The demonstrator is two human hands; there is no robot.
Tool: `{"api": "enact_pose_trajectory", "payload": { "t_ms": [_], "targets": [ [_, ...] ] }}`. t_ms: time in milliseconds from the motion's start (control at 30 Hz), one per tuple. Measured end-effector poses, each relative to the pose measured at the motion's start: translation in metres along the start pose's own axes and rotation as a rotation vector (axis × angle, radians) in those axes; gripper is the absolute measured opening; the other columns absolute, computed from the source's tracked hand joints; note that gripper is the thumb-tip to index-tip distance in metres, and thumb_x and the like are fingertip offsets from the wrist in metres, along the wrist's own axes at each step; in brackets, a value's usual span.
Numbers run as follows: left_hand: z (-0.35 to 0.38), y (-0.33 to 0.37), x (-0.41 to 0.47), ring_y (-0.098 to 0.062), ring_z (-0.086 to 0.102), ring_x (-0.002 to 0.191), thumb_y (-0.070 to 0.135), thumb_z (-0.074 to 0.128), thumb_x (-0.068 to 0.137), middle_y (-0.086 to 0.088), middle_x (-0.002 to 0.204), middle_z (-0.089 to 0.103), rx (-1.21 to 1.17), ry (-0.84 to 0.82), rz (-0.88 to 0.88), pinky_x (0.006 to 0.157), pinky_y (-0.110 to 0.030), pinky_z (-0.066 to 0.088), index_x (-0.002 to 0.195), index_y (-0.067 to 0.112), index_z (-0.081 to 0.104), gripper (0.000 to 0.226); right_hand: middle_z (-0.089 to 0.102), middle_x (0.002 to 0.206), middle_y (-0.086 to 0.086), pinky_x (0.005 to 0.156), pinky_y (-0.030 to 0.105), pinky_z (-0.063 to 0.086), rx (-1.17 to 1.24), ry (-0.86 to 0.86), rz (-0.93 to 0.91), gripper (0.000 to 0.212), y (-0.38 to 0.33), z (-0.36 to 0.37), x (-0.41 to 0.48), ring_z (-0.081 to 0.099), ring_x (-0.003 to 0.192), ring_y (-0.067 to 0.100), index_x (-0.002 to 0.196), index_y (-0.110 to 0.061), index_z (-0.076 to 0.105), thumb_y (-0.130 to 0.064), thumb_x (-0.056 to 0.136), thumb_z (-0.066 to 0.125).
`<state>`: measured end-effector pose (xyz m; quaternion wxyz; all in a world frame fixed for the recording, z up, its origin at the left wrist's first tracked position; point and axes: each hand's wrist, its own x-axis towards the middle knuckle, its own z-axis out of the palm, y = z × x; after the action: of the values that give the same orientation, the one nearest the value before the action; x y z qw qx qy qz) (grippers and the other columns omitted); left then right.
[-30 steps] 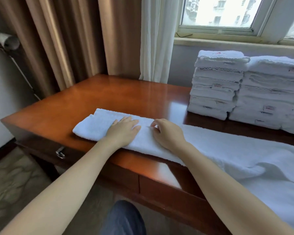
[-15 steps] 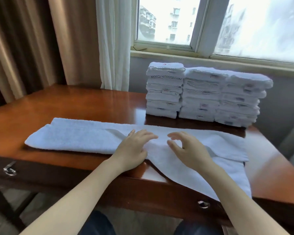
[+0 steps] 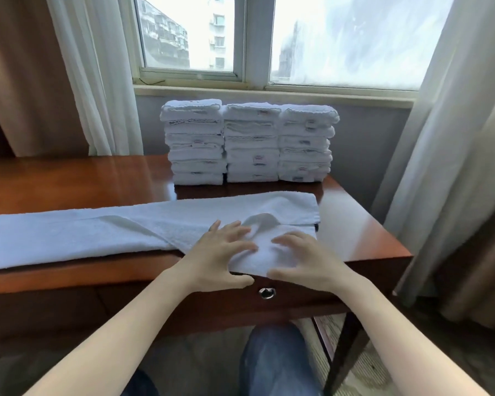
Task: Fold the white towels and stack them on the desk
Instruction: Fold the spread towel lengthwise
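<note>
A long white towel [image 3: 77, 232], folded lengthwise into a strip, lies across the brown wooden desk [image 3: 69, 178] along its front edge. Its right end has a raised wrinkle. My left hand [image 3: 217, 254] rests flat on the towel near that end, fingers spread. My right hand [image 3: 303, 260] lies just to the right of it on the same part of the towel, fingers spread and slightly arched. Behind the towel, three stacks of folded white towels [image 3: 250, 142] stand side by side against the wall under the window.
Curtains [image 3: 452, 155] hang at both sides of the window; the right one falls close to the desk's right end. The desk front has a drawer with a metal ring pull [image 3: 267, 292]. My knees show under the desk.
My view has swung to the right along the desk. Both hands have slid along the towel from its left end to its right end.
</note>
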<state>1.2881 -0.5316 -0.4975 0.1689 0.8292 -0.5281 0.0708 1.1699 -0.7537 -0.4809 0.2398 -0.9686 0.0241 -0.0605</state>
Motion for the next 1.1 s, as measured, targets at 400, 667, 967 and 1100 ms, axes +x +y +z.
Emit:
{"api": "enact_pose_trajectory", "payload": {
  "t_ms": [400, 667, 967, 1100],
  "targets": [
    [-0.003, 0.009, 0.021, -0.019, 0.061, 0.107, 0.025, 0.063, 0.092, 0.007, 0.118, 0.066, -0.032, 0.137, -0.204, 0.084, -0.033, 0.047, 0.110, 0.019, 0.067, 0.019, 0.065, 0.122, -0.011, 0.080, 0.023, 0.043, -0.060, 0.193, 0.076, 0.038, 0.037, -0.022, -0.015, 0.061, 0.104, 0.012, 0.118, -0.031, 0.067, -0.022, 0.081, 0.067],
    [-0.021, 0.011, 0.046, -0.019, 0.051, 0.067, 0.039, 0.046, 0.101, 0.010, 0.066, 0.052, 0.005, 0.178, -0.311, 0.055, -0.031, 0.030, 0.081, 0.031, 0.047, 0.022, 0.060, 0.074, -0.005, 0.067, 0.028, 0.043, 0.355, 0.396, 0.099, 0.015, 0.043, -0.025, 0.015, 0.058, 0.072, 0.017, 0.101, -0.012, 0.066, -0.012, 0.095, 0.052],
    [-0.031, 0.000, 0.072, -0.024, 0.059, 0.080, 0.049, 0.043, 0.100, 0.003, 0.080, 0.064, 0.096, 0.220, -0.362, 0.066, -0.036, 0.046, 0.095, 0.022, 0.060, 0.033, 0.046, 0.065, 0.001, 0.060, 0.037, 0.034, 0.378, 0.587, 0.240, 0.033, 0.055, -0.051, 0.060, 0.045, 0.063, 0.019, 0.077, -0.005, 0.043, -0.029, 0.099, 0.048],
    [-0.020, -0.004, 0.089, -0.029, 0.063, 0.084, 0.046, 0.046, 0.100, 0.000, 0.085, 0.069, 0.141, 0.210, -0.363, 0.070, -0.038, 0.047, 0.096, 0.020, 0.062, 0.031, 0.059, 0.075, -0.002, 0.060, 0.035, 0.036, 0.128, 0.589, 0.347, 0.026, 0.070, -0.047, 0.066, 0.058, 0.079, 0.028, 0.084, -0.017, 0.053, -0.038, 0.098, 0.045]
  ]
}}
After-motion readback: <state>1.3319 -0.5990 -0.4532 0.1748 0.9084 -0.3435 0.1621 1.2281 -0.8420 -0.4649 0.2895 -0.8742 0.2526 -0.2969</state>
